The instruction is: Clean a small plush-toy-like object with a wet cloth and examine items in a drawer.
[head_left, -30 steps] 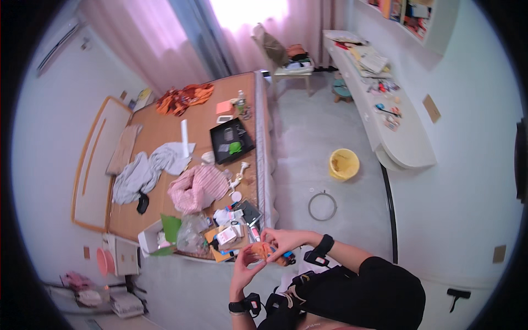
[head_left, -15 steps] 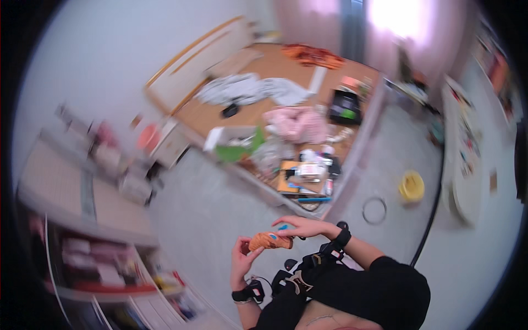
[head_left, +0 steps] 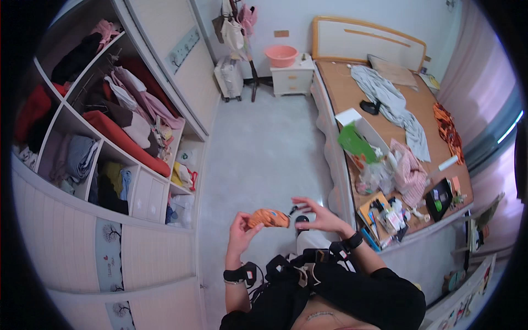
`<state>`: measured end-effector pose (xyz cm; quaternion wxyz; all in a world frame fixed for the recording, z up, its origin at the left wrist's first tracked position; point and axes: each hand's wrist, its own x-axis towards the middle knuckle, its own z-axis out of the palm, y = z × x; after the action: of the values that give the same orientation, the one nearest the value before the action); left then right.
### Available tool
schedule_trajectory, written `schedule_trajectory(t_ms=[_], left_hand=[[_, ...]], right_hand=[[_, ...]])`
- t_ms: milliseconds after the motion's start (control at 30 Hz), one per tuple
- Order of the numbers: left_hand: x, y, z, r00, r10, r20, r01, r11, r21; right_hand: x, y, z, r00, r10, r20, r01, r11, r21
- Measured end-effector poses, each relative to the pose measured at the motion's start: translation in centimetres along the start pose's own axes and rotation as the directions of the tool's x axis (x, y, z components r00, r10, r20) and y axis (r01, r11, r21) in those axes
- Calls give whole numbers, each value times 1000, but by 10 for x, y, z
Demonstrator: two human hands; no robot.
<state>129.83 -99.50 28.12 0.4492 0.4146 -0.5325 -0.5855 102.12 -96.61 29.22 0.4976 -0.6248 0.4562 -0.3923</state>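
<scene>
My left hand (head_left: 240, 233) pinches the end of a small orange bundle (head_left: 268, 218), held out in front of my body above the floor. It looks like rolled or folded patterned cloth with dark and bluish marks, but its exact kind is not clear. To the right of its free end is my right hand (head_left: 323, 216), fingers apart and curved, with a gap between them and the bundle. Black straps with small boxes are around both wrists.
On the left stands an open wardrobe (head_left: 144, 190) with clothes on its shelves. A bed (head_left: 352, 82) at right bears clothes, a box and a cluttered tray. At the back are a white nightstand (head_left: 291, 82) with a pink basin (head_left: 281, 55), a suitcase (head_left: 229, 80) and a coat stand (head_left: 253, 71).
The view has swung left, bringing the open wardrobe closer into sight. My right hand has moved off the orange bundle and opened, while my left hand keeps its hold.
</scene>
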Motion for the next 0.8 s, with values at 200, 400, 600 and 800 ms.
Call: schedule_trajectory(t_ms=[200, 400, 600, 800], left_hand=[[131, 6, 19, 985, -128, 111, 115, 986, 121], [258, 3, -7, 877, 178, -446, 42, 897, 440], [366, 0, -68, 719, 232, -655, 72, 912, 403], [509, -51, -117, 798, 172, -577, 52, 935, 351]], right_hand=[[110, 29, -36, 988, -11, 154, 2, 998, 56], [229, 78, -129, 992, 84, -97, -65, 981, 182], [320, 127, -219, 882, 412, -229, -303, 867, 394], [413, 160, -297, 733, 665, -140, -532, 690, 491]])
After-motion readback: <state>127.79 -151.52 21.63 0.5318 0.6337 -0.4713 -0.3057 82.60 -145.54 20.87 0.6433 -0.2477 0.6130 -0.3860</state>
